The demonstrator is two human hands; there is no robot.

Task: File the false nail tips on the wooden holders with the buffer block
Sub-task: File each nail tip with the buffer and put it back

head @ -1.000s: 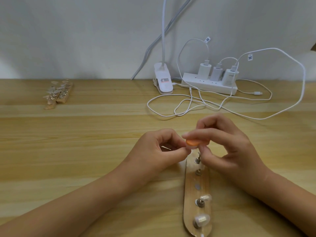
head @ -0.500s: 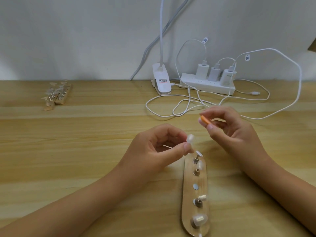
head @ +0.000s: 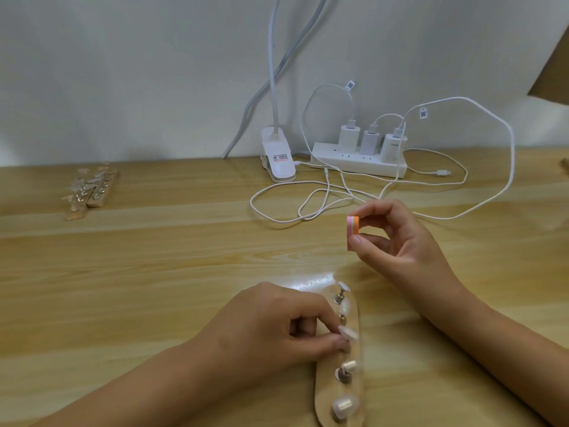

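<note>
Orange-pink layered buffer block (head: 353, 224), pinched upright

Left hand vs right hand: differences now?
Left hand rests low on the holder; right hand hovers farther back, off it. Left hand pinches a nail tip at the holder; right hand pinches the buffer block. Both pinch something small.

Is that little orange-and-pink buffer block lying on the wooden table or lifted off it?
Lifted off. The right hand pinches the orange-and-pink buffer block between thumb and fingertips, above the light wooden table.
</note>
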